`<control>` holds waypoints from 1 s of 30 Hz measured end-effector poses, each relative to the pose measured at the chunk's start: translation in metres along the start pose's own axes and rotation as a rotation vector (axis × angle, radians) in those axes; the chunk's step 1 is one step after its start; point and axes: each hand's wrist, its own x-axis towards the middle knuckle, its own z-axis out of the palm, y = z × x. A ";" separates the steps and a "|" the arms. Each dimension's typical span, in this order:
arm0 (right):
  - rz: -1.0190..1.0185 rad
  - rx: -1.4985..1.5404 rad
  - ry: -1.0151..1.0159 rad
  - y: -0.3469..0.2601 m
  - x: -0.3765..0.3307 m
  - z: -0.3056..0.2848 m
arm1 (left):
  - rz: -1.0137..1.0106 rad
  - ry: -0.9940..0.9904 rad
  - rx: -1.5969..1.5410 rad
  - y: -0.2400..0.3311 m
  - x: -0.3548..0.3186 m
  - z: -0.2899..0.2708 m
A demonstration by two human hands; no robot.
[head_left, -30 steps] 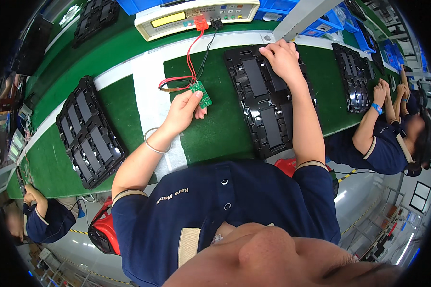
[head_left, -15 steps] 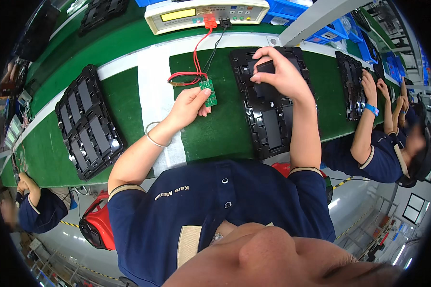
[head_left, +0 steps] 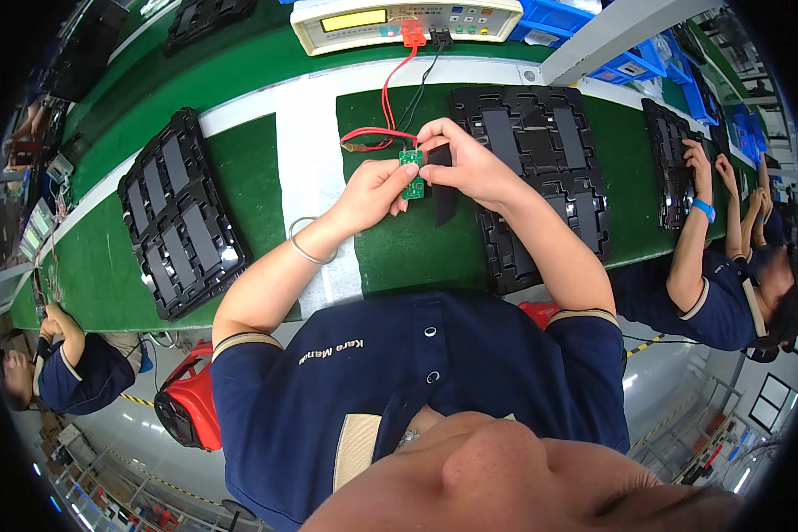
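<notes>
My left hand (head_left: 374,192) pinches a small green circuit board (head_left: 413,188) between thumb and fingers. Red leads (head_left: 388,131) and black leads (head_left: 413,108) run to the board from a bench meter (head_left: 408,19). In my right hand (head_left: 477,168) is a flat black rectangular piece (head_left: 443,202), hanging upright just right of the board. Its upper part is covered by my fingers, which come right up to the board. Whether piece and board touch, I cannot tell. A black moulded tray (head_left: 505,259) holding several flat dark pieces lies under my right forearm.
Another black tray (head_left: 164,288) with flat dark pieces lies at the left on the green mat (head_left: 262,191). A white strip (head_left: 306,151) crosses the bench. Blue bins (head_left: 625,66) stand beyond a metal post (head_left: 594,40). Co-workers sit on both sides; one person's hand (head_left: 699,160) is over a further tray.
My right hand has come left from above the tray to the circuit board, carrying the flat black piece. My left hand still holds the board. The whole view has shifted slightly.
</notes>
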 end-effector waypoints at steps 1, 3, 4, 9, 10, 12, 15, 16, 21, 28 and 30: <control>-0.040 -0.037 0.006 0.003 0.001 0.001 | -0.004 0.003 -0.001 0.000 0.000 0.000; -0.121 -0.111 0.018 0.010 0.004 0.001 | -0.011 0.009 -0.004 -0.002 0.000 -0.001; -0.126 -0.112 0.019 0.011 0.004 0.001 | -0.003 0.007 -0.003 -0.002 0.000 -0.001; -0.010 0.037 -0.027 0.007 0.003 -0.002 | 0.018 -0.002 0.028 -0.003 0.001 0.000; 0.023 0.104 -0.051 0.008 0.003 -0.003 | 0.018 0.003 0.029 -0.004 0.001 0.000; 0.091 0.239 -0.101 0.008 0.003 -0.004 | 0.016 0.014 0.030 -0.006 0.000 0.002; 0.099 0.256 -0.117 0.004 0.001 -0.005 | 0.005 0.033 0.017 0.002 -0.001 0.003; 0.080 0.223 -0.102 0.003 0.001 -0.004 | 0.008 0.028 0.022 0.001 -0.001 0.002; -0.001 0.132 -0.011 0.010 0.003 0.002 | 0.000 0.031 0.031 0.000 0.000 0.002; 0.065 0.075 0.026 0.009 0.005 0.004 | -0.001 0.035 0.036 0.001 -0.001 0.000; 0.078 0.060 0.032 0.009 0.004 0.004 | -0.007 0.027 0.038 0.001 -0.001 0.001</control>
